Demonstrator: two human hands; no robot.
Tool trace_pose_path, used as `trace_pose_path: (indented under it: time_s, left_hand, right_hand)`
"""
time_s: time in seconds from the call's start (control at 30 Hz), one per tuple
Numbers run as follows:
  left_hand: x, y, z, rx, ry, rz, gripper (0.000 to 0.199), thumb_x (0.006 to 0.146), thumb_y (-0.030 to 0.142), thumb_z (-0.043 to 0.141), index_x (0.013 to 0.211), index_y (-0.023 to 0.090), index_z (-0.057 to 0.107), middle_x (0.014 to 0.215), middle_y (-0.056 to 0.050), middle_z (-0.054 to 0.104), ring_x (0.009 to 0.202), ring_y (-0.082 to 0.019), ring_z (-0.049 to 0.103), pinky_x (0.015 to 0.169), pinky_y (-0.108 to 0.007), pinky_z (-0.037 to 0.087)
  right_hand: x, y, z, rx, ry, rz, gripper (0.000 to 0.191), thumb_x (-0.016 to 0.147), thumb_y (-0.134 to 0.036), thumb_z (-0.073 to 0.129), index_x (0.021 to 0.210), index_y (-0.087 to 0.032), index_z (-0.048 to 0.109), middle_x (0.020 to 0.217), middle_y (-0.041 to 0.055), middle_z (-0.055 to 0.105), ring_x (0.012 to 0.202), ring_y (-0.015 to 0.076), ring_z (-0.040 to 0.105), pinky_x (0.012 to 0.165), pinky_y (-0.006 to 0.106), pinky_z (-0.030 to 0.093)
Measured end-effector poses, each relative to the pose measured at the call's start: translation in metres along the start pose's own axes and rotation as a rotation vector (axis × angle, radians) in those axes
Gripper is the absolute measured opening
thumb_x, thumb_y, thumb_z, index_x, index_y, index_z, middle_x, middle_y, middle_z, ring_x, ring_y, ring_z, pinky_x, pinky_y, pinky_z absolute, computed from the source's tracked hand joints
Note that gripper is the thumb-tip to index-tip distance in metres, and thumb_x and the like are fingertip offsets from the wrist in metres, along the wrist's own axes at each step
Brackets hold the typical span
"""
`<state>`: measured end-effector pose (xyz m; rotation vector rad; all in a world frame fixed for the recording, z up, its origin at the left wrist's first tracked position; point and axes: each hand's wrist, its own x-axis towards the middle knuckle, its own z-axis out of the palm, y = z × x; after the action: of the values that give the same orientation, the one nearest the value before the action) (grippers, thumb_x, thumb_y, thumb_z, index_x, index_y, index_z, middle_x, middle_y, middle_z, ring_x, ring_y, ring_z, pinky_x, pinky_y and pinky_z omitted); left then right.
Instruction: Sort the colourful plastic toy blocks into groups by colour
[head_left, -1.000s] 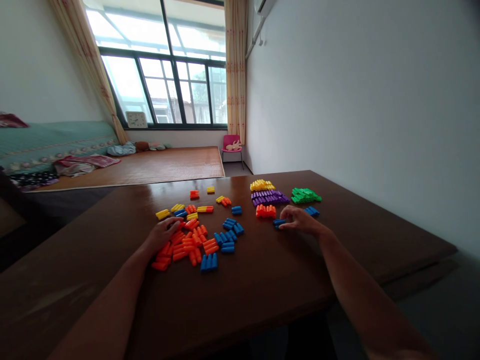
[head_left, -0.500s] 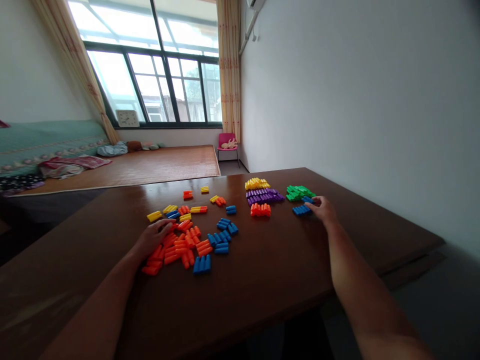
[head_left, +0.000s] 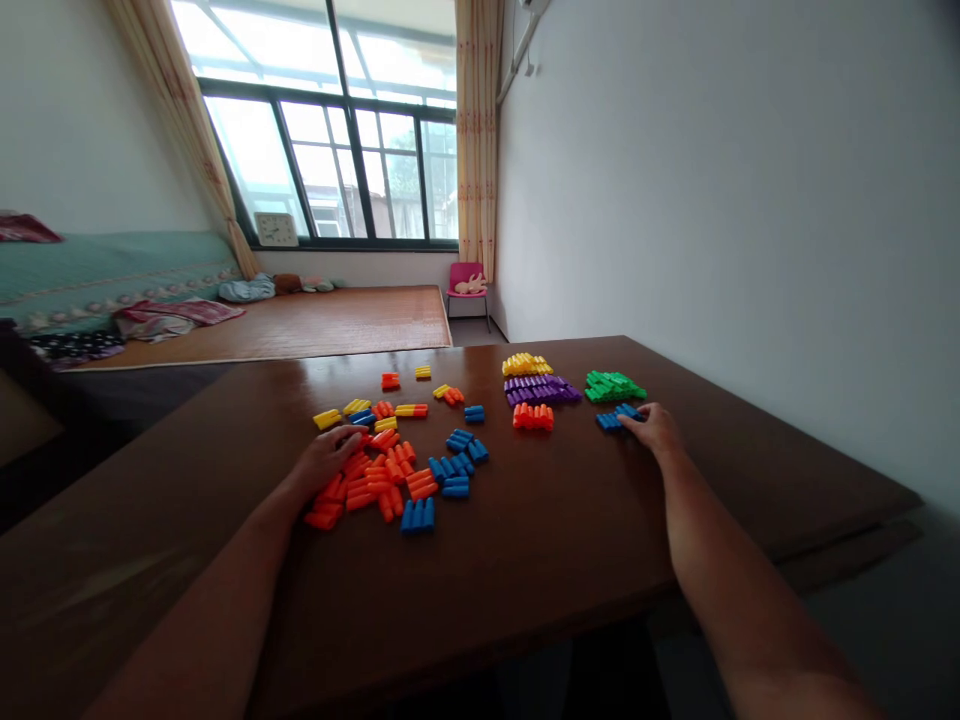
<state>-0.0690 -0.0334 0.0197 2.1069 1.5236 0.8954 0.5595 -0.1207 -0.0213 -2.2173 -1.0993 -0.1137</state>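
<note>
My right hand (head_left: 656, 430) pinches a blue plastic building block (head_left: 628, 412) at the end of a short blue row (head_left: 609, 421), just in front of a green stack (head_left: 613, 386). The held block is partly hidden by the fingers. My left hand (head_left: 330, 460) lies open with fingers stretched over the upper left of a loose heap of orange blocks (head_left: 375, 480). Several blue blocks (head_left: 452, 466) lie scattered to the right of the heap. Yellow blocks (head_left: 327, 419) and a yellow-and-orange piece (head_left: 412, 411) lie beyond it.
Yellow (head_left: 527, 365), purple (head_left: 541, 389) and orange (head_left: 533, 417) groups stand in rows toward the back of the brown table (head_left: 480, 590). A white wall (head_left: 720, 200) runs along the right. Behind are a low bed (head_left: 360, 315) and a pink chair (head_left: 466, 275).
My right hand has lowered the blue block from above the blue row to its right end. My left hand stays on the orange heap. The view has shifted slightly left.
</note>
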Motion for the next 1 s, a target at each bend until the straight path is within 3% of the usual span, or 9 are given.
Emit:
trace_pose_path:
  time_s: [0.1, 0.2, 0.27, 0.33, 0.5, 0.57, 0.77, 0.9, 1.0]
  left_hand:
    - [0.001, -0.004, 0.002, -0.01, -0.001, 0.008, 0.066, 0.074, 0.069, 0.046, 0.105, 0.017, 0.071, 0.108, -0.008, 0.07, 0.098, -0.026, 0.064, 0.089, -0.032, 0.047]
    - [0.003, -0.014, 0.005, -0.016, -0.013, 0.017, 0.063, 0.077, 0.066, 0.046, 0.108, 0.017, 0.069, 0.107, -0.007, 0.071, 0.097, -0.025, 0.064, 0.087, -0.032, 0.048]
    - [0.005, -0.02, 0.008, -0.007, -0.012, 0.021, 0.06, 0.079, 0.063, 0.046, 0.11, 0.018, 0.069, 0.108, -0.006, 0.07, 0.097, -0.025, 0.063, 0.088, -0.033, 0.047]
    - [0.006, -0.023, 0.01, 0.004, -0.005, 0.021, 0.057, 0.08, 0.061, 0.045, 0.111, 0.018, 0.068, 0.107, -0.006, 0.07, 0.095, -0.024, 0.064, 0.087, -0.032, 0.048]
    - [0.004, -0.015, 0.01, -0.022, 0.016, 0.028, 0.053, 0.08, 0.056, 0.046, 0.107, 0.017, 0.07, 0.104, -0.007, 0.071, 0.095, -0.025, 0.064, 0.085, -0.033, 0.048]
    - [0.002, -0.009, 0.008, -0.037, 0.023, 0.035, 0.052, 0.079, 0.055, 0.047, 0.105, 0.017, 0.071, 0.106, -0.008, 0.071, 0.097, -0.026, 0.064, 0.086, -0.034, 0.048]
    - [0.0, -0.006, 0.007, -0.013, 0.004, 0.019, 0.053, 0.079, 0.055, 0.046, 0.108, 0.017, 0.07, 0.104, -0.007, 0.071, 0.096, -0.025, 0.064, 0.085, -0.034, 0.049]
    - [0.004, -0.015, 0.009, -0.004, 0.004, 0.027, 0.054, 0.08, 0.056, 0.045, 0.109, 0.018, 0.069, 0.11, -0.007, 0.07, 0.1, -0.025, 0.063, 0.088, -0.033, 0.048]
    - [0.007, -0.019, 0.01, 0.008, -0.012, 0.023, 0.057, 0.08, 0.059, 0.044, 0.111, 0.018, 0.068, 0.111, -0.007, 0.069, 0.1, -0.025, 0.063, 0.088, -0.033, 0.048]
  right_hand:
    - [0.0, -0.003, -0.005, 0.017, 0.037, -0.013, 0.057, 0.059, -0.063, 0.068, 0.092, -0.017, 0.061, 0.087, 0.0124, 0.064, 0.078, 0.0256, 0.06, 0.068, 0.037, 0.047]
    - [-0.007, -0.022, -0.016, 0.102, 0.273, -0.142, 0.059, 0.068, -0.061, 0.062, 0.102, -0.014, 0.058, 0.092, 0.0131, 0.062, 0.077, 0.0232, 0.057, 0.075, 0.04, 0.047]
    - [-0.02, -0.047, -0.021, 0.185, 0.363, -0.291, 0.049, 0.079, -0.053, 0.053, 0.107, -0.014, 0.057, 0.097, 0.0127, 0.061, 0.071, 0.0193, 0.055, 0.078, 0.039, 0.046]
    - [-0.041, -0.08, -0.019, 0.259, 0.268, -0.445, 0.037, 0.086, -0.046, 0.046, 0.105, -0.016, 0.059, 0.097, 0.0111, 0.061, 0.067, 0.0166, 0.054, 0.076, 0.036, 0.047]
    - [-0.114, -0.168, 0.004, 0.311, -0.348, -0.858, 0.026, 0.089, -0.038, 0.049, 0.102, -0.02, 0.063, 0.101, 0.0076, 0.065, 0.079, 0.0169, 0.06, 0.076, 0.031, 0.048]
    - [-0.134, -0.197, 0.014, 0.261, -0.483, -0.954, 0.026, 0.09, -0.038, 0.05, 0.105, -0.021, 0.064, 0.106, 0.0076, 0.065, 0.086, 0.0177, 0.061, 0.08, 0.031, 0.048]
    - [-0.147, -0.258, 0.04, 0.109, -0.51, -0.838, 0.039, 0.085, -0.046, 0.057, 0.112, -0.018, 0.063, 0.112, 0.0119, 0.064, 0.109, 0.025, 0.056, 0.091, 0.037, 0.045]
    - [-0.145, -0.272, 0.043, 0.23, -0.643, -0.764, 0.032, 0.076, -0.043, 0.069, 0.098, -0.02, 0.068, 0.099, 0.0072, 0.066, 0.089, 0.0197, 0.062, 0.078, 0.031, 0.049]
    - [-0.137, -0.265, 0.032, 0.42, -0.619, -0.689, 0.029, 0.073, -0.04, 0.071, 0.092, -0.019, 0.067, 0.089, 0.0042, 0.067, 0.077, 0.0159, 0.062, 0.068, 0.027, 0.05]
